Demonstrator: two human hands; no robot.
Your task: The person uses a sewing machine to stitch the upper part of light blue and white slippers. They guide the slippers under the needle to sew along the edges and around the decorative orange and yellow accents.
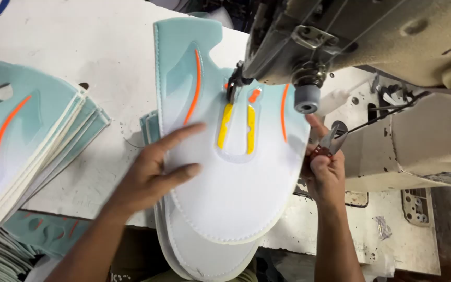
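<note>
One flat white-and-pale-teal shoe upper panel with orange and yellow trim lies under the presser foot of the beige sewing machine, mid-bench. Left hand presses it with fingers spread flat; keeping that pressure even should hold the seam true. Right hand, fingers clamped on small metal snips, steadies the panel's right edge. Far left sits a stack of matching panels.

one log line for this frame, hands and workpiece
left hand: flat on shoe upper | right hand: holds snips at panel edge | upper under sewing machine foot | stack of uppers at left
</note>
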